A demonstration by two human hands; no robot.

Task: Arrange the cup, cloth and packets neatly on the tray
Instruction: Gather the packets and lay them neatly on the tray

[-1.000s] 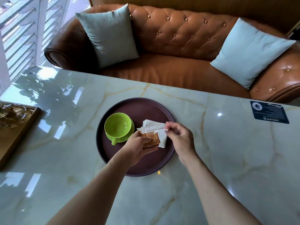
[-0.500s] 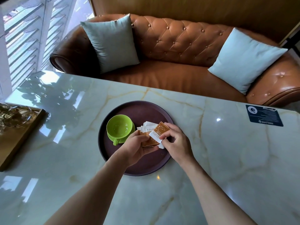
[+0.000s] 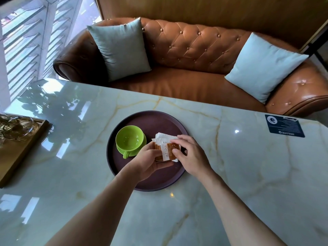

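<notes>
A round dark purple tray (image 3: 159, 119) lies on the marble table. On its left part stands a green cup (image 3: 129, 138) on a green saucer, handle toward me. Right of the cup, a folded white cloth (image 3: 162, 136) lies on the tray, mostly covered. My left hand (image 3: 150, 161) grips a small stack of orange and white packets (image 3: 167, 150) from below, just above the cloth. My right hand (image 3: 192, 154) pinches the top packet of that stack at its right edge. How many packets are in the stack is hidden.
A wooden tray (image 3: 26, 150) with glassware sits at the table's left edge. A dark blue card (image 3: 284, 125) lies at the far right of the table. Behind the table is a brown leather sofa (image 3: 186, 82) with two pale blue cushions.
My right hand has turned the loose packet and laid it flat on the stack held by my left hand. The camera has tilted up a little.
</notes>
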